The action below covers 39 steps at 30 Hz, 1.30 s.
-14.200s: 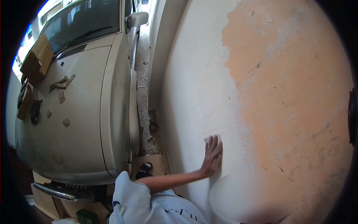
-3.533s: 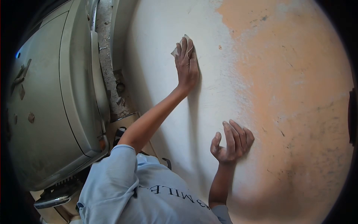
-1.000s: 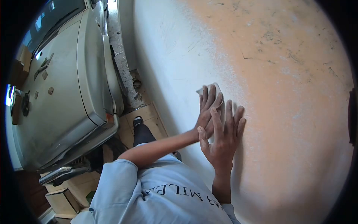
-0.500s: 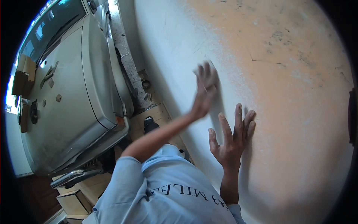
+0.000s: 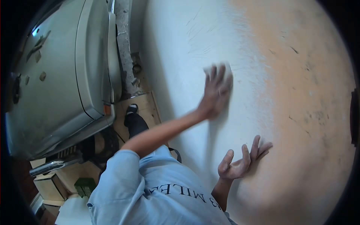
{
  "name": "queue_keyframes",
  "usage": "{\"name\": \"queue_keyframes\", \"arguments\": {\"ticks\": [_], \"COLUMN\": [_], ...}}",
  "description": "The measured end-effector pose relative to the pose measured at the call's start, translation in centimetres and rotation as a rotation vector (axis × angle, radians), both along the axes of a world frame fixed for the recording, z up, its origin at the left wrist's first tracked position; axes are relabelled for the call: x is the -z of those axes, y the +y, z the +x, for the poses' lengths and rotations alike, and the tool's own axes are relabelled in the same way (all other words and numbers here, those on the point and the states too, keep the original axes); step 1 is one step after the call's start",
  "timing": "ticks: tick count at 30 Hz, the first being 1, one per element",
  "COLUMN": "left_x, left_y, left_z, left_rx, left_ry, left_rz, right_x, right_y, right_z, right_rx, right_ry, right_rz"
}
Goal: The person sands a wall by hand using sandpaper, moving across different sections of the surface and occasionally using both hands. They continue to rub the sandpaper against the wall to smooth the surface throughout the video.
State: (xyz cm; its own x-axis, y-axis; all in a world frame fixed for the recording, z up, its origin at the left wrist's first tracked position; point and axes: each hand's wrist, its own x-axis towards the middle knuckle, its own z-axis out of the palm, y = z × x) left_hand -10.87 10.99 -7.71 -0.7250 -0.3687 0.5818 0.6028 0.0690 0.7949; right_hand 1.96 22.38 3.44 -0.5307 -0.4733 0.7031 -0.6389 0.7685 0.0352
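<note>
My left hand is pressed against the wall, on its white-coated part. Pale corners stick out past its blurred fingertips, from what looks like a piece of sandpaper held flat under the fingers; most of it is hidden. Lower and to the right, my right hand rests against the wall with fingers apart, fingertips near the border of white and bare orange. Nothing shows in it. Scratch-like lines mark the white part above my left hand.
A dusty car with small scraps on its hood stands to the left, its chrome bumper near my legs. My foot is on the tiled floor. Boxes and a green container lie at lower left.
My view has shifted toward the wall. My left hand has stayed on the wall, now slightly right and lower in view. My right hand is lower, its wrist bent and fingers tilted right.
</note>
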Motion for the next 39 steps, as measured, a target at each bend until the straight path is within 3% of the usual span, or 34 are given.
{"name": "queue_keyframes", "arguments": {"ticks": [3,6,8,10,13,14,15,16,17,21,23,26,28,31,33,37,39], "left_x": [-1.8,-2.8,-0.3,-0.1,1.1,0.7,-0.7,-1.7,-1.5,1.7,5.2,5.5,5.4,1.4,1.3,4.6,4.7], "left_y": [-6.6,-4.8,-0.7,-0.3,-3.3,-5.6,-7.8,-11.1,-13.8,-9.3,-4.7,-6.7,-9.7,-16.0,-16.1,-9.8,-10.4], "left_z": [-7.2,-4.9,-1.1,2.9,-2.0,-5.5,-8.9,-11.5,-14.1,-9.4,-3.7,-2.7,-8.6,-16.0,-16.2,-7.7,-6.5], "left_rx": [-0.047,-0.22,-0.17,0.134,-0.029,-0.154,-0.097,-0.242,-0.223,-0.233,-0.068,0.073,-0.14,-0.269,-0.247,-0.047,0.044], "left_ry": [-0.022,-0.14,-0.049,-0.124,-0.012,-0.017,0.083,-0.087,-0.112,-0.127,-0.152,-0.123,0.023,-0.179,-0.186,-0.128,-0.153], "left_rz": [0.247,-0.059,-0.271,-0.21,-0.284,-0.254,0.201,0.1,0.136,-0.134,-0.18,-0.2,-0.243,0.076,0.092,-0.12,-0.162], "right_x": [-0.4,-0.8,-0.8,-0.8,-0.8,-0.9,-0.9,-1.0,-1.1,-0.2,-0.1,-0.3,-1.0,-1.4,-1.7,-1.0,-0.8], "right_y": [-1.3,-2.2,-2.7,-3.3,-3.7,-4.1,-4.5,-4.8,-5.1,-5.7,-6.3,-7.6,-8.3,-9.4,-9.8,-10.4,-10.7], "right_z": [-1.0,-2.0,-2.8,-3.5,-4.4,-4.7,-5.0,-5.0,-5.1,-5.1,-5.5,-6.4,-7.8,-8.5,-8.9,-10.6,-11.3], "right_rx": [0.065,0.04,0.014,-0.003,-0.029,-0.024,-0.018,-0.008,0.003,0.123,0.174,0.157,0.151,0.161,0.187,0.315,0.388], "right_ry": [-0.01,0.013,0.055,0.098,0.13,0.158,0.159,0.159,0.16,0.172,0.192,0.2,0.195,0.186,0.203,0.29,0.341], "right_rz": [0.024,-0.007,0.009,0.02,0.015,0.024,0.016,0.01,0.004,-0.037,0.001,0.02,0.023,0.007,0.023,0.133,0.224]}}
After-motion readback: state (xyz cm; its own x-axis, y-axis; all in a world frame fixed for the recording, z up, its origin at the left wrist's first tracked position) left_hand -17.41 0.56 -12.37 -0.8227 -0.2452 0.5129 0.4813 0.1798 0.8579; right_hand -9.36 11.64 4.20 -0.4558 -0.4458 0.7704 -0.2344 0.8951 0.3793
